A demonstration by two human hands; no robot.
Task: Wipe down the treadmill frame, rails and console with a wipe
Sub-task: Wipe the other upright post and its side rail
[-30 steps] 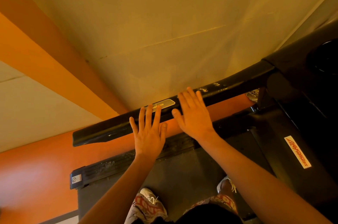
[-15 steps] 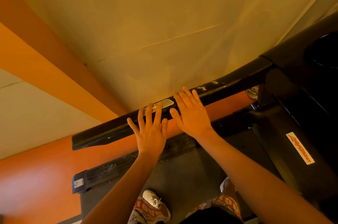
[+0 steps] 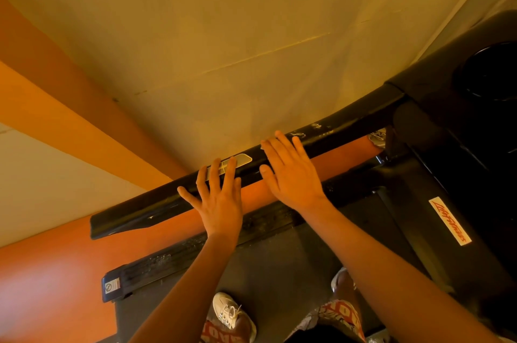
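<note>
Rail [image 3: 156,202] runs just ahead of the person, left hand [image 3: 221,202] and right hand [image 3: 291,174] flat on it, fingers spread, barely shifted since a second ago, no wipe showing, so wiping looks unstarted.

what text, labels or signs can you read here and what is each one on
White sticker on the black treadmill frame: red slanted brand lettering, too blurred to read.
Small label on the side rail end: a crossed-circle sign, with no legible words.
Shorts: red block letters, apparently "RO", the rest cut off.
Silver plate on the handrail: no text visible.
</note>
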